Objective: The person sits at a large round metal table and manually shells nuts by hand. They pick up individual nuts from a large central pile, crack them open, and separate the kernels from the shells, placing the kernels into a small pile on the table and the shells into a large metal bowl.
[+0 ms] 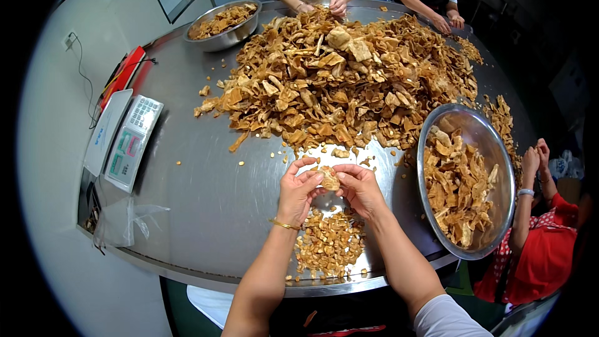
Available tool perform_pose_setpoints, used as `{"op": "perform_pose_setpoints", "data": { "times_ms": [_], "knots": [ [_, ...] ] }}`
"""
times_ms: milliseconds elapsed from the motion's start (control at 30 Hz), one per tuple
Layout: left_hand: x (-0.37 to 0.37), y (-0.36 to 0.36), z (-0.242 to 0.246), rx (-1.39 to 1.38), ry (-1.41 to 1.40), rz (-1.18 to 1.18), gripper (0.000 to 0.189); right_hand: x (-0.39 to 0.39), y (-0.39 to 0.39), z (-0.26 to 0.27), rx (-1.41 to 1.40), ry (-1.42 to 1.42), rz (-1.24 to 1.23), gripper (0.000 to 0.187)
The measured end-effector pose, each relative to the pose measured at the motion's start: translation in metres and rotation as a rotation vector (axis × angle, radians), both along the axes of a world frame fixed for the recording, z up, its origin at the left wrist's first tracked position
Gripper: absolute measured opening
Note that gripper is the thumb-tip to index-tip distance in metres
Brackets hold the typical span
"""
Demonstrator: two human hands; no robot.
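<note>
Between both my hands is a dried tan piece (pixel 330 179) with a wrinkled, mottled surface. My left hand (pixel 299 187) pinches its left side between thumb and fingers, and a gold bangle circles that wrist. My right hand (pixel 360 189) grips the right side the same way. Just below, near the table's front edge, lies a small heap of yellowish bits (pixel 330 243), which look like seeds or broken fragments. Beyond my fingers rises a large pile of dried brown slices (pixel 346 84). What exactly the dried material is, I cannot tell.
At right stands a steel bowl (pixel 423 187) of dried pieces; another steel bowl (pixel 224 40) sits far left. A digital scale (pixel 128 145) and a clear plastic bag (pixel 117 224) are on the left of the steel table (pixel 201 196). Three people work around it, hands at the pile's edges.
</note>
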State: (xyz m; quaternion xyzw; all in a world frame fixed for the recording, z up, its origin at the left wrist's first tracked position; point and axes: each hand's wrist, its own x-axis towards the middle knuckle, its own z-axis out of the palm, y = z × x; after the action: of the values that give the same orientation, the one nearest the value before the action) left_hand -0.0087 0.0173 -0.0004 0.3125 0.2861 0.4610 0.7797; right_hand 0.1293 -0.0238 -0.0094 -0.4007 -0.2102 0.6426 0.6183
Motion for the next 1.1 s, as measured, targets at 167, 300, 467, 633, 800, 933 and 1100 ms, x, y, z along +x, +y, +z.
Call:
{"op": "perform_pose_setpoints", "data": {
  "times_ms": [167, 300, 467, 633, 800, 933, 1100],
  "knots": [
    [0.0, 0.001, -0.001, 0.175, 0.168, 0.02, 0.036, -0.004, 0.001, 0.002, 0.119, -0.488, -0.023, 0.024],
    [0.002, -0.002, 0.006, 0.22, 0.172, -0.065, 0.04, -0.004, -0.002, 0.001, 0.062, -0.446, -0.016, 0.019],
    [0.003, -0.002, 0.007, 0.239, 0.179, -0.113, 0.04, -0.001, -0.001, -0.007, 0.048, -0.535, -0.02, 0.023],
    [-0.001, 0.0, 0.005, 0.196, 0.21, -0.103, 0.04, 0.015, 0.002, 0.0, -0.083, -0.315, -0.164, 0.02],
    [-0.005, 0.003, 0.0, 0.161, 0.3, -0.086, 0.038, 0.01, 0.0, 0.007, 0.1, -0.337, -0.145, 0.018],
    [-0.001, 0.0, -0.001, 0.21, 0.409, -0.056, 0.037, 0.0, -0.001, 0.01, 0.259, -0.655, -0.115, 0.018],
    [0.001, -0.003, 0.005, 0.25, 0.448, -0.06, 0.036, -0.006, -0.001, 0.006, 0.452, -1.268, -0.181, 0.012]
  ]
}}
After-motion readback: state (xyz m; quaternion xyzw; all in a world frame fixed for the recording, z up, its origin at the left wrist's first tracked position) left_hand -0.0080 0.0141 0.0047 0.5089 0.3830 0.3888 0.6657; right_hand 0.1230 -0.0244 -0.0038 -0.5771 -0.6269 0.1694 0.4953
